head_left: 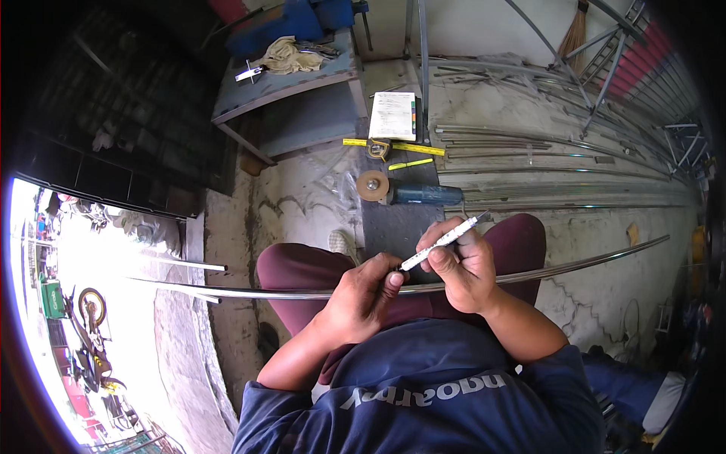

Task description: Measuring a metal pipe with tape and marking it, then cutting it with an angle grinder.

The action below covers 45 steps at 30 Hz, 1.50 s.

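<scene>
A white marker (446, 240) is held at a slant in front of my body. The fingers and thumb of my right hand (466, 271) are closed round its body, and a thin grey point sticks out at the upper right end. My left hand (360, 300) pinches at its lower left end, where a small dark bit shows between thumb and finger. A long shiny metal tube (249, 292) lies across my thighs, passing under both hands. Beyond the hands, an angle grinder (423, 194) with a tan disc rests on a dark strip on the floor.
Past the grinder lie a yellow highlighter (411, 163), a tape measure (379, 149) with its yellow blade out, and papers (393, 115). Metal tubes (544, 198) stretch along the floor to the right. A metal workbench (318, 79) with a blue vise (280, 23) stands at the far left.
</scene>
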{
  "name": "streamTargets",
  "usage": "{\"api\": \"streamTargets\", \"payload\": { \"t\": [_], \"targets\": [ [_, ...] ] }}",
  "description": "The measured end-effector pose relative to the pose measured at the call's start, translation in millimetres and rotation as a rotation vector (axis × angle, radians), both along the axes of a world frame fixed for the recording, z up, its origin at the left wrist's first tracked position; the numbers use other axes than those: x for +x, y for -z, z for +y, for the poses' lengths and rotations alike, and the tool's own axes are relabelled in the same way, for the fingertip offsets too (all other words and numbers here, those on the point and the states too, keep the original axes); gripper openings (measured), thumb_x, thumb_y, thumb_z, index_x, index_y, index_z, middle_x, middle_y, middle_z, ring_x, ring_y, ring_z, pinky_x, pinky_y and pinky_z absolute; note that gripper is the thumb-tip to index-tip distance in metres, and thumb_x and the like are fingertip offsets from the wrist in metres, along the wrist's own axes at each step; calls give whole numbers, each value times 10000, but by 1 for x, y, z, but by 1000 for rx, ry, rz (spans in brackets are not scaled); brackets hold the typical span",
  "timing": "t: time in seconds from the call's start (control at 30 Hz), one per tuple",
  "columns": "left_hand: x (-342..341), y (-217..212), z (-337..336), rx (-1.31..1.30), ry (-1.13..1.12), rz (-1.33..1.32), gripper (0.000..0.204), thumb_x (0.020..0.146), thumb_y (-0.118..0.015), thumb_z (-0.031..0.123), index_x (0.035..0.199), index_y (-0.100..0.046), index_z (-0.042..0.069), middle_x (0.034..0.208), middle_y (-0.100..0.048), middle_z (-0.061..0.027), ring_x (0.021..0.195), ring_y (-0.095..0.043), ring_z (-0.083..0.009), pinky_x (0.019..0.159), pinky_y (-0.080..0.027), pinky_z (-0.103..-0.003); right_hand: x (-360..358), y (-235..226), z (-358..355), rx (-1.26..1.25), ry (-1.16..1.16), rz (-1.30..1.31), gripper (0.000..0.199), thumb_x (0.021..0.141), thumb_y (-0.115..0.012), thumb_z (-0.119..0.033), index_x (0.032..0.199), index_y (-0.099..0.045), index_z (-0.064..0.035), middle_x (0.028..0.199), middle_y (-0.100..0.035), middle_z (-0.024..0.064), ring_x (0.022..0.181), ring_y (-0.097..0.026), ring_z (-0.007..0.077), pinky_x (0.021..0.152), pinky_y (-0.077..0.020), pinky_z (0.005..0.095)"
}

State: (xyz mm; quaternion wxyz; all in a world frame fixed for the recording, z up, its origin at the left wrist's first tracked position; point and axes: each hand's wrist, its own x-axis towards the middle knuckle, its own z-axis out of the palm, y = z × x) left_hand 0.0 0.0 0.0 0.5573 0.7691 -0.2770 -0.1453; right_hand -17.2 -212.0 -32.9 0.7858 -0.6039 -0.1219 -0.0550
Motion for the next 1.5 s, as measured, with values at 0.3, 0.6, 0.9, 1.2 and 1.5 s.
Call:
{"api": "streamTargets", "payload": {
  "t": [0.3, 0.6, 0.9, 1.2, 1.5],
  "targets": [
    [-7, 2, -8, 53, -26, 26, 95, 1077, -581, 71, 1114, -593, -16, 888, -630, -213, 784, -626, -398, 726, -509, -405, -7, 6, 2, 30, -37, 0, 153, 1079, -655, -157, 1098, -554, -43, 925, -601, 19, 754, -509, 52, 668, -432, 227],
    [-5, 13, -19, 223, -89, -413, 158, 939, -647, -29, 1065, -553, -12, 846, -604, -208, 804, -651, -444, 721, -529, -524, -11, 8, 20, 126, 134, 108, 146, 1077, -649, -129, 1018, -539, -53, 832, -583, -10, 664, -427, 32, 593, -381, 236],
    [4, 29, -2, 248, -271, -256, 91, 1003, -650, 41, 1062, -597, -4, 831, -644, -219, 749, -663, -438, 663, -528, -505, -1, 13, 10, -4, 80, 380, 294, 1087, -653, -231, 1237, -554, 2, 821, -661, 53, 699, -622, 99, 593, -495, 255],
    [1, 17, 22, 36, -82, 374, 283, 1107, -612, 238, 1105, -696, -32, 833, -662, -84, 815, -571, -136, 755, -489, -320, 5, 18, -13, -1146, 167, -507, 546, 913, -803, -206, 1380, -570, -47, 900, -691, 112, 701, -699, 299, 623, -549, 427],
    [2, 22, 20, 68, -5, 480, 278, 1105, -612, 232, 1089, -681, -37, 863, -652, -83, 863, -528, -120, 804, -486, -314, 6, 17, -12, -896, 3, -533, 295, 899, -791, -101, 1086, -565, -66, 869, -629, 104, 698, -651, 335, 611, -517, 436]
  ]
}}
